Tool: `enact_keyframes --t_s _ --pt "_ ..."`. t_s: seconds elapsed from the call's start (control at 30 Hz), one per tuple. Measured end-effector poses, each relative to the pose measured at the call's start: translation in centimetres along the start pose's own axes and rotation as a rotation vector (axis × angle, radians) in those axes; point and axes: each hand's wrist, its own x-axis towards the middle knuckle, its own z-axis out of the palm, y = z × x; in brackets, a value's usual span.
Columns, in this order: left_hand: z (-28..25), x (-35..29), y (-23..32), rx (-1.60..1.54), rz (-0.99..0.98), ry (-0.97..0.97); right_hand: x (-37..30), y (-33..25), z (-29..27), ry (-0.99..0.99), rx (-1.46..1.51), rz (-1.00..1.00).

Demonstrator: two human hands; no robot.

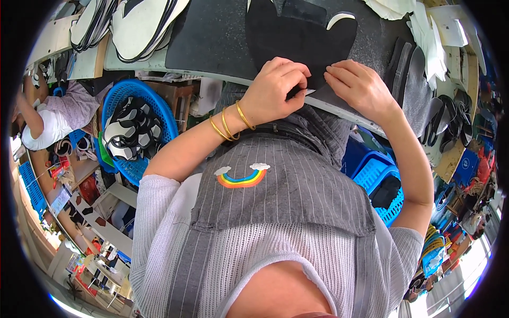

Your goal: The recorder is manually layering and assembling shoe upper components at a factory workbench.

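Observation:
A flat black piece of sheet material (299, 40), shaped like a shoe upper with two rounded lobes, lies on the dark worktop at the top middle. White shows along the edge of its right lobe. My left hand (281, 85), with gold bangles on the wrist, curls its fingers around the piece's near left edge. A small light tip pokes out beside the thumb; I cannot make out what it is. My right hand (363, 87) has its fingers pressed together at the near right edge of the same piece. Its thumb is mostly hidden.
Stacks of white, black-edged shoe pieces (143, 32) lie at the far left. Dark strips (405, 69) and white sheets (427, 45) are at the right. A blue basket (170, 114) of black-and-white parts stands left below the worktop; another blue basket (368, 172) is on the right. A co-worker (58, 119) sits at left.

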Motion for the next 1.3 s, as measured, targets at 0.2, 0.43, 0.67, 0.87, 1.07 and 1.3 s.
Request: enact_keyframes --t_s 0.2,0.43,0.67,0.87,1.07,1.3 --pt "0.5 0.0 0.5 0.227 0.069 -0.084 0.3 -0.1 -0.1 -0.022 -0.095 -0.021" --pt "-0.2 -0.4 0.9 0.628 0.060 -0.234 2.5 -1.3 -0.3 0.121 0.192 0.357" --pt "-11.9 -0.5 -2.8 0.442 -0.006 0.461 9.4 -3.0 4.0 -0.173 -0.047 0.417" --pt "-19.9 -6.1 -12.3 0.797 -0.284 0.332 9.5 -2.8 4.7 -0.220 0.001 0.398" --pt "-21.9 -8.0 -12.3 0.714 -0.181 0.264 10.5 -3.0 3.9 -0.208 0.001 0.417" --pt "-22.7 -8.1 -13.1 0.736 -0.107 0.261 11.9 -2.3 3.2 -0.075 0.195 0.500"
